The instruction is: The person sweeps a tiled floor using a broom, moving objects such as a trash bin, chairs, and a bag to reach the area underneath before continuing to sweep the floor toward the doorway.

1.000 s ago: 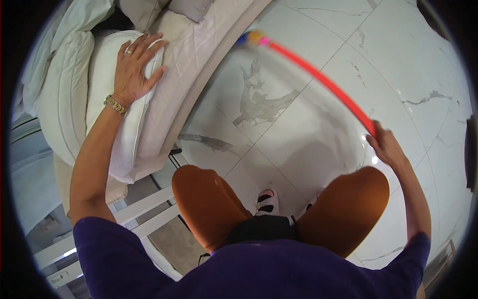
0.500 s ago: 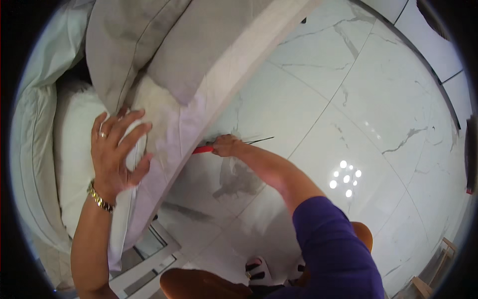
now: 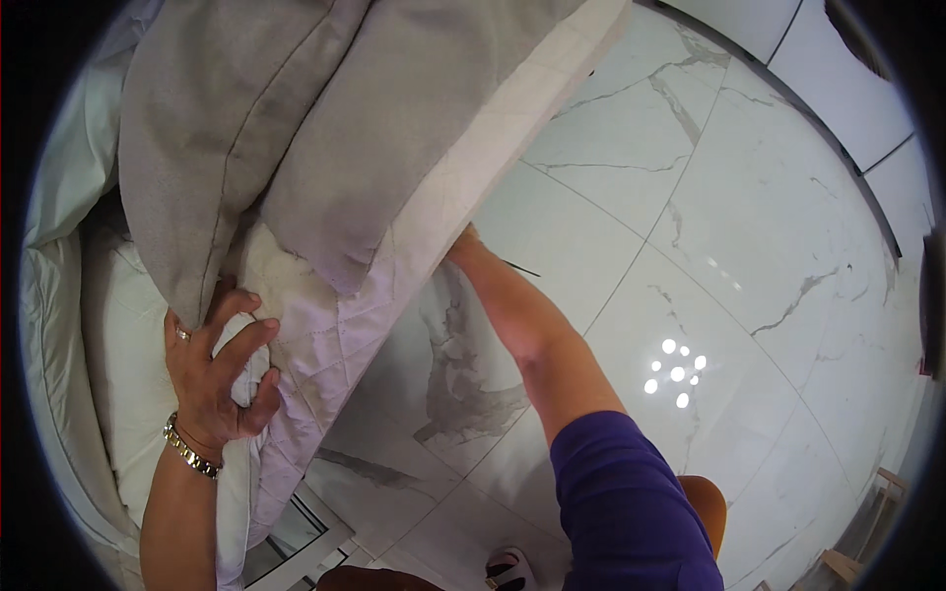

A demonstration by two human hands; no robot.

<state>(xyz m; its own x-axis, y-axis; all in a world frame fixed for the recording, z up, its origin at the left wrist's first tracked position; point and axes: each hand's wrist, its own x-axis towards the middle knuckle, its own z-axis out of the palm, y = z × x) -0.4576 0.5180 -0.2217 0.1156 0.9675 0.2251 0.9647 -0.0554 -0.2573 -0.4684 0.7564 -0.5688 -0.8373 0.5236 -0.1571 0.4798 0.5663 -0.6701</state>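
My left hand (image 3: 219,369), with a ring and a metal watch band at the wrist, leans on the white cushion (image 3: 128,394) of a sofa. Its fingers are spread and bent, and white fabric bulges between thumb and fingers. My right arm reaches down to the sofa's quilted pale cover (image 3: 350,325). Only the back edge of my right hand (image 3: 465,242) shows; its fingers, and whatever is in them, are hidden behind the cover's edge. A thin black strip (image 3: 524,269) sticks out beyond the right forearm.
Two grey pillows (image 3: 345,177) lie on the sofa above my left hand. Glossy marble-patterned tiles (image 3: 611,246) form the floor, reflecting several lights. White cabinet fronts (image 3: 838,89) curve along the upper right. A wooden frame (image 3: 877,512) stands at lower right, and a sandalled foot (image 3: 509,569) shows below.
My right hand has moved up and left, behind the sofa cover's edge; the red piece it held is now out of sight. My left hand has shifted down on the cushion.
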